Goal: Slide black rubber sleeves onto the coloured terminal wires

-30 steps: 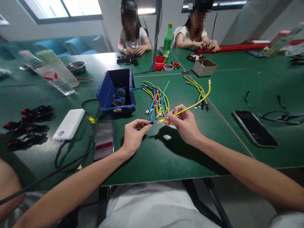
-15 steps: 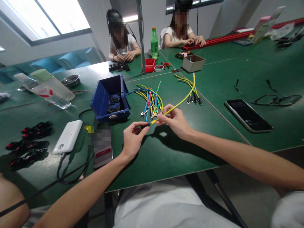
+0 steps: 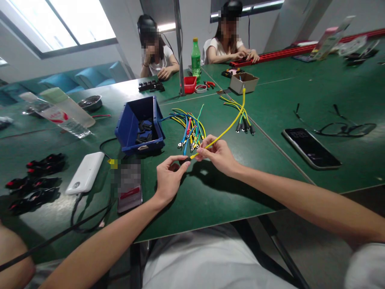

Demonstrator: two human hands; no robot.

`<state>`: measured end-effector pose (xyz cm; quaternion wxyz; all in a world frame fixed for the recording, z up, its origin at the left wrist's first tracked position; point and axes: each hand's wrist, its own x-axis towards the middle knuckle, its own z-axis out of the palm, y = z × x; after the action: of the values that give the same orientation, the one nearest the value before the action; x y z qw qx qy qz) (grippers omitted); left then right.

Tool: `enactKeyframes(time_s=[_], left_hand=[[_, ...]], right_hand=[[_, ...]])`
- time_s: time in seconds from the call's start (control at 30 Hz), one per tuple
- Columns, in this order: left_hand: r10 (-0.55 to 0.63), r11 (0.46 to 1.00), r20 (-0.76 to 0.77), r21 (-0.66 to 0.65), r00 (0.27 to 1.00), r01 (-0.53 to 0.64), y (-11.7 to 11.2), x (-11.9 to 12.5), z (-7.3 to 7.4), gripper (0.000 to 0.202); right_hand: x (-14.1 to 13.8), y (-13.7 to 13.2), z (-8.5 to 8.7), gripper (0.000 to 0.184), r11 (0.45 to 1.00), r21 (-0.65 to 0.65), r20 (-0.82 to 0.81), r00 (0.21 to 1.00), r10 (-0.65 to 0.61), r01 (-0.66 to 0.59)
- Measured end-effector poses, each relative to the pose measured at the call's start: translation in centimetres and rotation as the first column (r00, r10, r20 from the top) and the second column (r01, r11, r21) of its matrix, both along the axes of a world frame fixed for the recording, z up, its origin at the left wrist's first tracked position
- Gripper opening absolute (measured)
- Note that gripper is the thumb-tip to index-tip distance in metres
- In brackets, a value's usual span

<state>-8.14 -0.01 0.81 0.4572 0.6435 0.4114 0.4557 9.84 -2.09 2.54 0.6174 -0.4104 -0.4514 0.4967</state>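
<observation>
Between the thumb and fingers of my left hand (image 3: pixel 170 176) is a small black sleeve (image 3: pixel 185 160). My right hand (image 3: pixel 219 154) pinches a yellow wire (image 3: pixel 230 129) near its lower end, and that end meets the sleeve's mouth. How far it goes in is hidden. The wire's far end curves up to the right. Just beyond my hands lies a bundle of blue, yellow, green and red wires (image 3: pixel 189 128) with ring terminals. Farther right, several wires with black-sleeved ends (image 3: pixel 245 127) lie on the green table (image 3: pixel 279 104).
A blue bin (image 3: pixel 120 132) holding black pieces stands left of the wires. A white power bank (image 3: pixel 86 172) with a cable and a phone (image 3: pixel 129 200) lie near my left arm. Another phone (image 3: pixel 311 148) and glasses (image 3: pixel 345 128) lie right. Two people sit opposite, beyond a metal post (image 3: pixel 179 48).
The yellow wire's end has closed the gap to the black sleeve and now meets it. My right hand has shifted slightly left. One person opposite has raised a hand toward their face.
</observation>
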Motion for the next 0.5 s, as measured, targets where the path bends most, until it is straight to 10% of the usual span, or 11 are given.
enactKeyframes(time_s=[0.5], left_hand=[[-0.043, 0.999, -0.012, 0.009, 0.999, 0.043, 0.1, 0.0, 0.0, 0.022]], right_hand=[[-0.2, 0.2, -1.2, 0.037, 0.989, -0.134, -0.089, 0.995, 0.044, -0.055]])
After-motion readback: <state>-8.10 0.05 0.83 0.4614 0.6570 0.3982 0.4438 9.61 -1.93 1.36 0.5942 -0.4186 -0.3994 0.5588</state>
